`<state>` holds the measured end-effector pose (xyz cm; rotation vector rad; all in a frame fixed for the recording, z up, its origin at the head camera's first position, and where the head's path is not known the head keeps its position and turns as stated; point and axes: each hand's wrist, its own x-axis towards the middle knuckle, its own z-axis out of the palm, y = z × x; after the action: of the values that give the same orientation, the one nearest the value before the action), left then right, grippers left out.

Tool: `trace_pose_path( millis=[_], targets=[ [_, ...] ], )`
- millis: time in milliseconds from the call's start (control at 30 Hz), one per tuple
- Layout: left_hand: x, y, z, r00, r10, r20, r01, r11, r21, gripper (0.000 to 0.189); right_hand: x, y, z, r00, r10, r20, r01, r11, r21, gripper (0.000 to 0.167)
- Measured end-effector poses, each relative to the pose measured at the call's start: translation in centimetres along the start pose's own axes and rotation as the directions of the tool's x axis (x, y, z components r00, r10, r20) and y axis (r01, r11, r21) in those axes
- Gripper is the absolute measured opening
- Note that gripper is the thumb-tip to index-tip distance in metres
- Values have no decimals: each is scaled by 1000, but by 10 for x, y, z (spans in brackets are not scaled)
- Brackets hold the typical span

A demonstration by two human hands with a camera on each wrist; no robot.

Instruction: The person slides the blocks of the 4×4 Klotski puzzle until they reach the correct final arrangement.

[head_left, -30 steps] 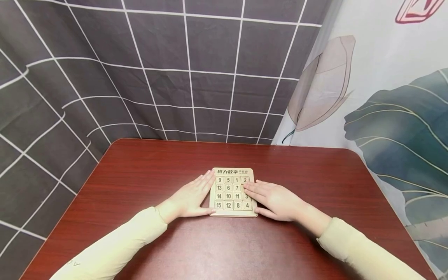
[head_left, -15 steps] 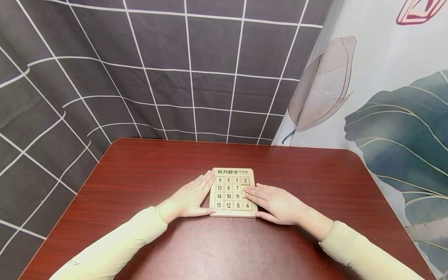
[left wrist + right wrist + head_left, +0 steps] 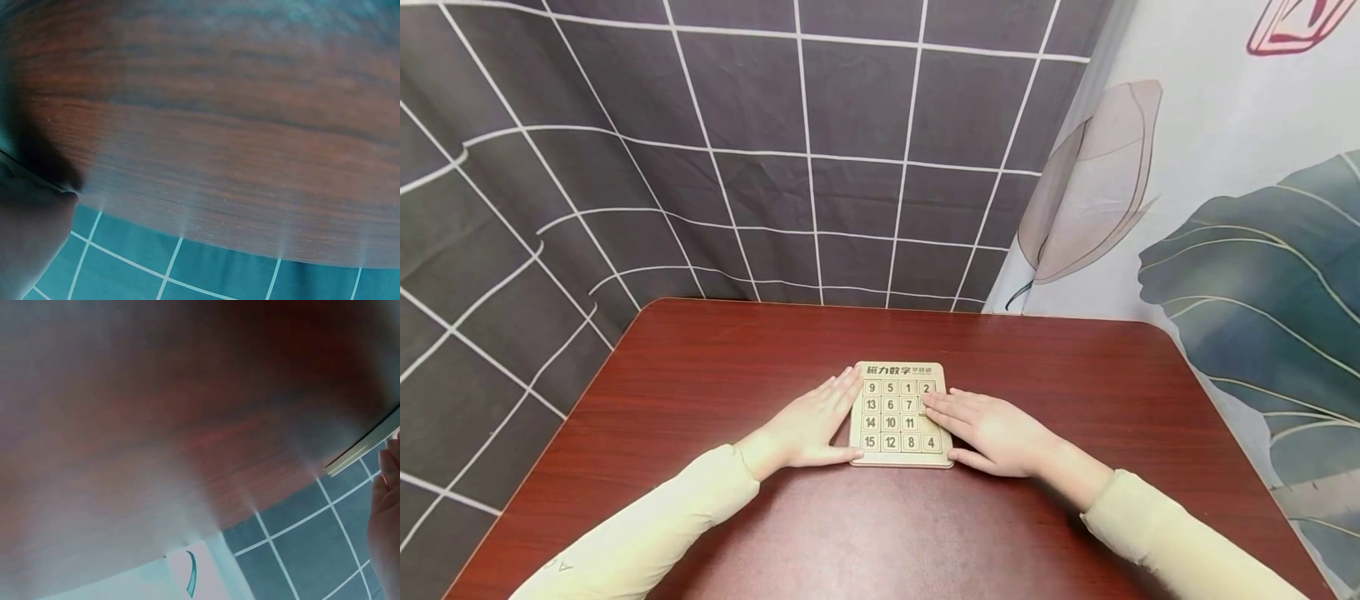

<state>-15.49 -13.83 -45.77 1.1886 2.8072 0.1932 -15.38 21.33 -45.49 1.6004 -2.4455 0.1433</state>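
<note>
I see the number puzzle board (image 3: 900, 414) lying flat near the middle of the red-brown table (image 3: 700, 375); my left hand (image 3: 808, 421) lies flat against the board's left edge, fingers straight and together, thumb along its near corner; my right hand (image 3: 988, 427) rests at the board's right side, fingers straight, their tips on the right-hand tiles, pinching nothing; behind the table hangs a grey checked cloth (image 3: 737, 150).

The table (image 3: 715, 392) is viewed from above by the head camera; its surface (image 3: 237, 125) is seen close-up, blurred, by both wrist cameras.
</note>
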Motion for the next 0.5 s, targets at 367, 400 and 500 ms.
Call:
trace_pose_path(
  millis=[367, 400, 500],
  targets=[
    [1, 0, 1, 1000, -4, 6, 4, 1000, 6, 106, -19, -25, -1, 988, -140, -59, 138, 990, -34, 63],
    [1, 0, 1, 1000, -4, 5, 4, 1000, 5, 106, -20, -26, -1, 988, -141, -57, 139, 990, -36, 63],
    [1, 0, 1, 1000, -3, 5, 3, 1000, 3, 106, -21, -27, -1, 989, -137, -50, 136, 990, -32, 63]
  ],
)
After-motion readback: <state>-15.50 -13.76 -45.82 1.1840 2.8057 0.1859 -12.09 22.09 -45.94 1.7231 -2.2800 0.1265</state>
